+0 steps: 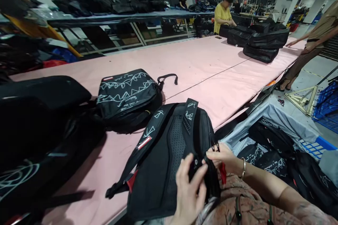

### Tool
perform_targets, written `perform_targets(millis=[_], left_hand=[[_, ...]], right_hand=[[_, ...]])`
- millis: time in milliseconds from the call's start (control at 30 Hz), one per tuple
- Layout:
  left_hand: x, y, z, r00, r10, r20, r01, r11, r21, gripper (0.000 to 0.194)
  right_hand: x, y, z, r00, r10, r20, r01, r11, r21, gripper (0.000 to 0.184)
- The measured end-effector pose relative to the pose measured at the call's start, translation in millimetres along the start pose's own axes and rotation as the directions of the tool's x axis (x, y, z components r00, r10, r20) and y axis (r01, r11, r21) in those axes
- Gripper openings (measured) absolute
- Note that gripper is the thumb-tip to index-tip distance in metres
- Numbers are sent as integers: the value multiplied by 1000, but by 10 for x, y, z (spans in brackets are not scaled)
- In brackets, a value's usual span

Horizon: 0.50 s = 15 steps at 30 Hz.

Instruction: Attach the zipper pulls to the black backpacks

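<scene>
Hands pinch the backpack's lower edge.
Left hand and right hand both pinch fabric at the black backpack, which overhangs the pink surface; I judge a loose tug could slide it off.

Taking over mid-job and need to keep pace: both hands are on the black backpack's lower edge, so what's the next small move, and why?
Probably steady the strap end with the left hand and draw it through with the right hand. Both pinch a small fitting at the lower edge of the backpack, which lies back-panel up on the pink table; whether the grip is on a buckle or a zipper pull is unclear.
</scene>
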<state>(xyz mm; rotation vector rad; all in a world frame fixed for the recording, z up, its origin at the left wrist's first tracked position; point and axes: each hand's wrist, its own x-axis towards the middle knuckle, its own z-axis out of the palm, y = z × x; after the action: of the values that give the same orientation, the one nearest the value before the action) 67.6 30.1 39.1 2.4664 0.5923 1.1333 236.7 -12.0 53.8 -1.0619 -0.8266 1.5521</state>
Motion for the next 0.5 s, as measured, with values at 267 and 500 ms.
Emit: perform_targets(millis=[267, 500], left_hand=[[144, 361, -419, 914, -383, -137, 283, 840, -462, 24], [263, 140, -1047, 196, -936, -293, 320, 343, -883, 42]], right_hand=[[378, 193, 219, 978, -48, -201, 8, 981, -192, 42], [198, 410, -16, 987, -38, -156, -75, 748, -659, 35]])
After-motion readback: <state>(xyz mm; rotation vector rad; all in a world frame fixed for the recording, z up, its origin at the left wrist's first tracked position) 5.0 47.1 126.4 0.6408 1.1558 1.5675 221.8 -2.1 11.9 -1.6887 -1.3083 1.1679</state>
